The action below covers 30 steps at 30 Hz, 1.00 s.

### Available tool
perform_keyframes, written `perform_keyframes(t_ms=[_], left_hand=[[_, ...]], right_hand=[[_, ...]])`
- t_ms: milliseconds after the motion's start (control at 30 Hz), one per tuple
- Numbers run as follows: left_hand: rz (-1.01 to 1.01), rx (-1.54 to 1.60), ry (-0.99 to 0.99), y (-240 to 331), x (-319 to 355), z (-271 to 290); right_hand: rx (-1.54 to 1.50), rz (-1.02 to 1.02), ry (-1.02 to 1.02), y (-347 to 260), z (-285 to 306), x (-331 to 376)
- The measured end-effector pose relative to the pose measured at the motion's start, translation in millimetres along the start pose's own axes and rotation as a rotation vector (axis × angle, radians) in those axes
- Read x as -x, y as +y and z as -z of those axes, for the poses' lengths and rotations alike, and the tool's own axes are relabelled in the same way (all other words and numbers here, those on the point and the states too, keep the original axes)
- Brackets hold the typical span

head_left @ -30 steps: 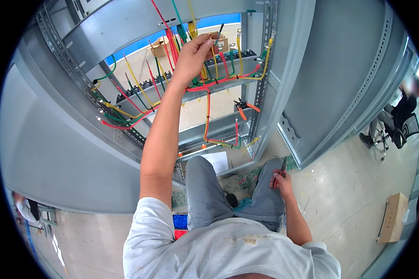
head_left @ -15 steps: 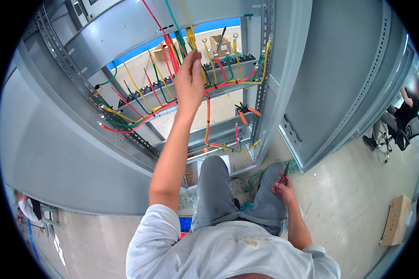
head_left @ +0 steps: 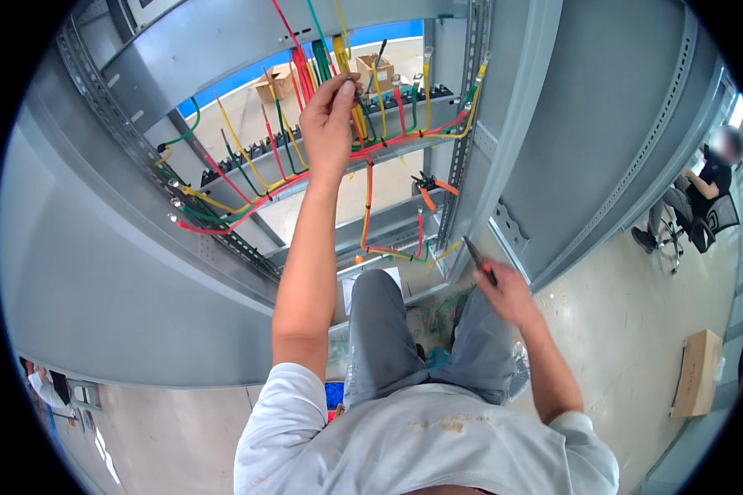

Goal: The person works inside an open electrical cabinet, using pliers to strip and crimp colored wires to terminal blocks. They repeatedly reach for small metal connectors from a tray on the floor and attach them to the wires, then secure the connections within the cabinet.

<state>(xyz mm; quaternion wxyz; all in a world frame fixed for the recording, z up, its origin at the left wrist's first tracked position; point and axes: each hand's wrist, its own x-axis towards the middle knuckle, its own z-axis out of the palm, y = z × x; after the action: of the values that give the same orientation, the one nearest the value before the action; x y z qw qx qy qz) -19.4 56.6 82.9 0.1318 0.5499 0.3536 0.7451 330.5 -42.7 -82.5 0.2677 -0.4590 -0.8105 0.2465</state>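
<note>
The left hand (head_left: 328, 115) pinches a bundle of glossy red, green and yellow wires (head_left: 322, 58) high inside the grey metal cabinet (head_left: 124, 272), its fingertips partly hidden. The right hand (head_left: 504, 290) grips a thin dark tool (head_left: 477, 257), blurred.

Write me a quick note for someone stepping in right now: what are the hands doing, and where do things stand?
Left hand: raised into the open grey cabinet, fingers pinching the bundle of red, green and yellow wires near its top.
Right hand: low by the knee, holding a thin dark tool, apart from the wiring.
Orange-handled pliers rest on a rail inside.
Done: many wires already routed along the rails.
Left: several wire ends look loose; I cannot tell which.
</note>
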Motion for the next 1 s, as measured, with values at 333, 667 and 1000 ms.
perform_keyframes(t_ms=[333, 667, 1000], left_hand=[[0.03, 0.222, -0.185, -4, -4, 5], [0.02, 0.295, -0.142, -10, -7, 2], [0.037, 0.292, -0.185, -13, -9, 8]], right_hand=[[-0.59, 0.071, -0.36, -170, 64, -141], [-0.927, -0.039, -0.604, -207, 68, -182], [-0.999, -0.012, -0.694, -197, 64, -196]])
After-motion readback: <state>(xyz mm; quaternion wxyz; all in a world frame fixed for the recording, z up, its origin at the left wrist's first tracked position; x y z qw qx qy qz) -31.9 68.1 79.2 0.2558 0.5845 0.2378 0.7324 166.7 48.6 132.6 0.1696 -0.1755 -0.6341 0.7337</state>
